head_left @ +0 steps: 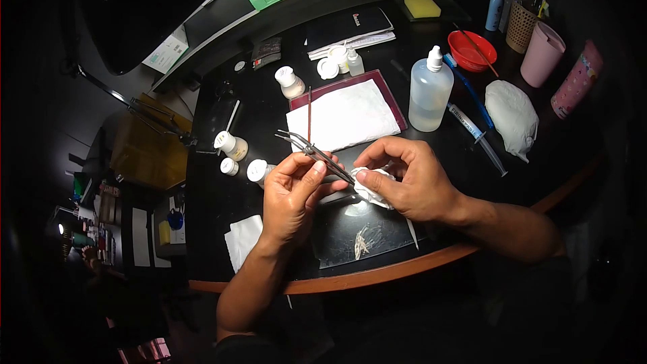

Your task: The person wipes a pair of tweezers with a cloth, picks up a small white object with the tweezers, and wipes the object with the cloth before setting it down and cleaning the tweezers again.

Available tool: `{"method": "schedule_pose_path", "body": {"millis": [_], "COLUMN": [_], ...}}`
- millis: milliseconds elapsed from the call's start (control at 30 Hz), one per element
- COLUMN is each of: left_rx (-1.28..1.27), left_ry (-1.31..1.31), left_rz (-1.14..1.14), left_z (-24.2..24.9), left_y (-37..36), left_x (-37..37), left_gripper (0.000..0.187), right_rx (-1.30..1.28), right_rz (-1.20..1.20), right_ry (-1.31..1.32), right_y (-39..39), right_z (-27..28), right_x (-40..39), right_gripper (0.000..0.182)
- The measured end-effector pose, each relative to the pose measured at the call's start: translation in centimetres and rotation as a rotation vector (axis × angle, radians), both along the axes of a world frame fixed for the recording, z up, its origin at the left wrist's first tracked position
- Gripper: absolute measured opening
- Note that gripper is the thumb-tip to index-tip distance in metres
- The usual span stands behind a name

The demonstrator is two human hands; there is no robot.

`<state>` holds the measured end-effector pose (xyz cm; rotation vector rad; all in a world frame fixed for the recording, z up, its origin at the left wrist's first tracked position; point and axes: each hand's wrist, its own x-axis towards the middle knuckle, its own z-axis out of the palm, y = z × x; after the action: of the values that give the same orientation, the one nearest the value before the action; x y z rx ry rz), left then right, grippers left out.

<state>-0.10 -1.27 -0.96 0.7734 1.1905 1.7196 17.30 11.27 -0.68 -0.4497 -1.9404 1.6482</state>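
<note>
My left hand [296,192] is closed around dark metal tweezers [328,164], whose curved tips point up and to the left. A crumpled white tissue [373,187] is pinched in my right hand [408,178], pressed against the lower right end of the tweezers. Below both hands lies a dark glass plate [391,246] with a small pile of pale slivers [362,243] on it. Beyond my hands a white paper sheet [347,116] rests on a maroon-edged tray [397,108].
A large clear bottle [430,94], a labelled syringe [478,138], a white cloth bundle [511,118] and a red bowl [472,50] stand or lie to the right. Several small white jars, among them one jar [230,144], are at the left. Folded white paper [244,237] lies near the front edge.
</note>
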Motion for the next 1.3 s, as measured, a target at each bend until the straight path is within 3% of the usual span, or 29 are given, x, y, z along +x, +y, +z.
{"method": "schedule_pose_path", "body": {"millis": [400, 600, 700, 900, 1000, 1300], "left_rx": [0.03, 0.044, 0.044, 0.029, 0.019, 0.032], "left_ry": [-0.006, 0.025, 0.04, 0.061, 0.07, 0.045], "left_rz": [-0.015, 0.003, 0.017, 0.034, 0.049, 0.071], "left_z": [0.0, 0.1, 0.1, 0.1, 0.2, 0.3], "left_y": [0.0, -0.1, 0.0, 0.1, 0.0, -0.1], "left_x": [0.1, 0.2, 0.3, 0.2, 0.2, 0.1], "left_gripper": [0.017, 0.016, 0.015, 0.011, 0.01, 0.005], "right_rx": [-0.021, 0.113, -0.068, -0.182, -0.023, -0.103], "right_rz": [0.046, -0.002, 0.018, 0.038, 0.003, -0.007], "right_ry": [0.082, 0.1, -0.005, 0.037, 0.074, -0.004], "right_y": [0.0, 0.3, 0.2, 0.5, 0.4, 0.3], "right_z": [-0.7, -0.9, 0.1, -0.3, -0.7, -0.1], "right_x": [-0.2, -0.3, 0.1, 0.0, -0.3, -0.2], "right_gripper": [0.02, 0.015, 0.013, 0.013, 0.013, 0.015]}}
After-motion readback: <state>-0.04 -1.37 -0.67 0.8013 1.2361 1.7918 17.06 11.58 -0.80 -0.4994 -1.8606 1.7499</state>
